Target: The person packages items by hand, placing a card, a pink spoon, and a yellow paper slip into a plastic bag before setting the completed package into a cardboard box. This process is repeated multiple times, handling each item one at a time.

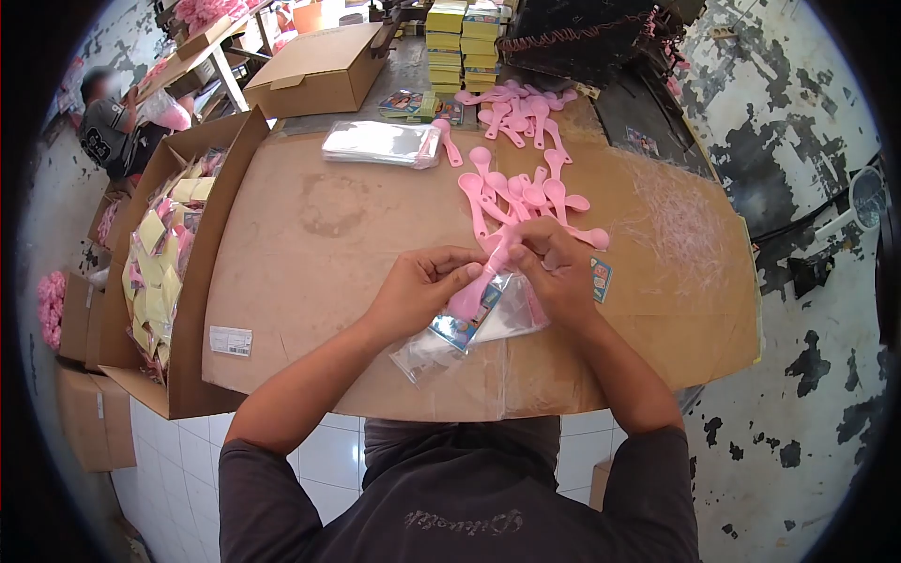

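Pink plastic spoons [466, 302] are held together at a slant over the cardboard tabletop, one bowl pointing down toward me. My left hand [434, 284] pinches them at the handles, thumb and fingers closed. Higher up, my right hand [556, 269] grips the upper end between thumb and fingers. I cannot tell how many spoons are in the bundle. Right below lie clear plastic bags [514, 324] and a blue printed card [457, 330]. Just beyond my fingers spreads a heap of loose pink spoons [514, 188]. Another printed card [601, 280] shows beside my right wrist.
A carton [246, 178] of filled packets stands at the left. Clear bags [380, 143] are stacked near a closed box [319, 70]. Card stacks [446, 47] rise at the back. Plastic strands [680, 211] lie on the right. Another person [108, 122] sits far left.
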The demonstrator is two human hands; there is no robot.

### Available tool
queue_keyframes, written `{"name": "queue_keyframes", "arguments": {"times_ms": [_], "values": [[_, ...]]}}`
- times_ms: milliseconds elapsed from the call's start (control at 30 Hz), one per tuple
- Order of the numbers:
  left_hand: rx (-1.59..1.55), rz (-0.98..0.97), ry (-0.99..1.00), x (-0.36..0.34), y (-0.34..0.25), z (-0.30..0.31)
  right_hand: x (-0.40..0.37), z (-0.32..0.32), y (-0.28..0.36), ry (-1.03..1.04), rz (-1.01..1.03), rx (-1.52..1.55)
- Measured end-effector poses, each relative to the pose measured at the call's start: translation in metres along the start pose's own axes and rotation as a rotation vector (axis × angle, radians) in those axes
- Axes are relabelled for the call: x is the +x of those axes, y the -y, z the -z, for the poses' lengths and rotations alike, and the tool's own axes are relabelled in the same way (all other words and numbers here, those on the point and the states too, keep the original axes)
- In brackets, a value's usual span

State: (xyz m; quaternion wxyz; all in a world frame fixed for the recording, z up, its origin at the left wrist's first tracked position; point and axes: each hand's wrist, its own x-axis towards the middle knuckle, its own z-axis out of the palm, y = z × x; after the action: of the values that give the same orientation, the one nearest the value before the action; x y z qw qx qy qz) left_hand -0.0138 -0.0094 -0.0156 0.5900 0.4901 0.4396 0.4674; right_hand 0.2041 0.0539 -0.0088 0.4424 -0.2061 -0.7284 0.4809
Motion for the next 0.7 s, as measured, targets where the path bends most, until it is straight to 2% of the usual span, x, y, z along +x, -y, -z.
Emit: {"name": "queue_keyframes", "arguments": {"times_ms": [33, 100, 167, 267, 367, 467, 500, 600, 700], "values": [[-0.038, -0.006, 0.016, 0.0, -0.001, 0.0, 0.003, 0.01, -0.001, 0.117, 0.1, -0.202], [-0.087, -0.011, 0.048, -0.001, -0.005, 0.001, 0.006, 0.015, 0.003, 0.185, 0.065, -0.234], [-0.108, -0.006, 0.081, -0.003, -0.013, 0.002, 0.011, 0.01, 0.028, 0.081, -0.206, 0.108], [-0.153, -0.019, 0.128, -0.006, -0.019, -0.003, 0.017, 0.01, 0.031, 0.111, 0.062, -0.093], [-0.128, 0.0, 0.179, -0.008, -0.023, -0.003, 0.021, 0.01, 0.055, 0.334, 0.166, -0.361], [-0.219, -0.131, 0.143, -0.008, -0.023, -0.003, 0.033, 0.021, 0.096, 0.395, 0.195, -0.243], [-0.181, -0.173, 0.135, -0.008, -0.022, -0.001, 0.035, 0.02, 0.11, 0.293, 0.253, -0.284], [-0.026, -0.344, 0.101, -0.008, -0.024, 0.0, 0.044, 0.013, 0.159, 0.313, 0.457, -1.17], [0.198, -0.56, 0.051, -0.017, -0.031, -0.005, 0.044, 0.015, 0.162, 0.308, 0.281, -1.041]]}}
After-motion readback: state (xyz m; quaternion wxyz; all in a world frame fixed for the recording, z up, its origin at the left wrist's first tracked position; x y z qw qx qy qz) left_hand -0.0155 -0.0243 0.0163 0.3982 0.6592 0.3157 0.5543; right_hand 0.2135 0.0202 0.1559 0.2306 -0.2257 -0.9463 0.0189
